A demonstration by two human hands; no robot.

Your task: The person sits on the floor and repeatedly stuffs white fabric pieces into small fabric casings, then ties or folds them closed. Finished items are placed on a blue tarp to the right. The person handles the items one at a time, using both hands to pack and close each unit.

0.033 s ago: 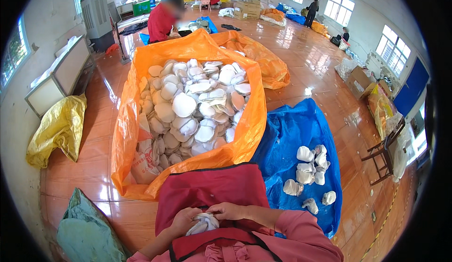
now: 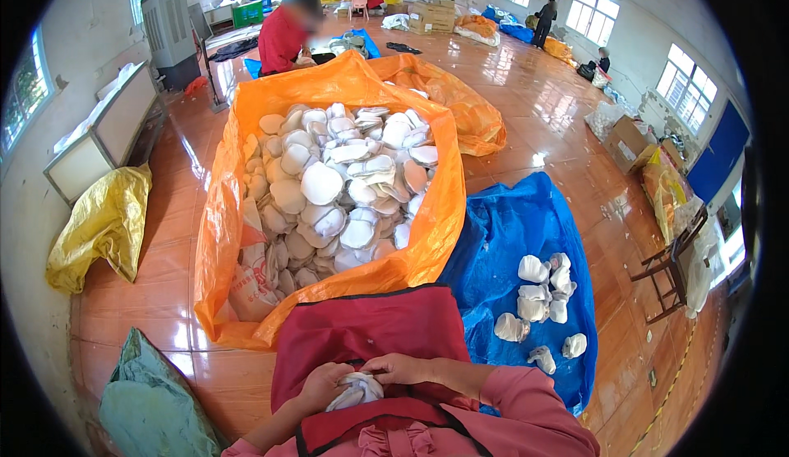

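Note:
Both my hands meet on my lap over a dark red apron [image 2: 362,325]. My left hand [image 2: 325,385] and my right hand [image 2: 403,368] together grip one white padded cup piece [image 2: 355,391], fingers curled around it. In front of my knees a big orange sack [image 2: 427,235] stands open, heaped with many of the same white cup pieces [image 2: 345,186]. On my right a blue tarp [image 2: 526,227] lies on the floor with several white pieces [image 2: 542,293] on it.
A yellow bag [image 2: 103,227] lies at the left wall, a green sack [image 2: 152,412] at my lower left. A person in red [image 2: 283,38] sits beyond the orange sack. Cardboard boxes [image 2: 629,140] and a wooden chair [image 2: 670,272] stand at right. More people work far back.
Nothing has visibly changed; both hands stay on the white piece on my lap.

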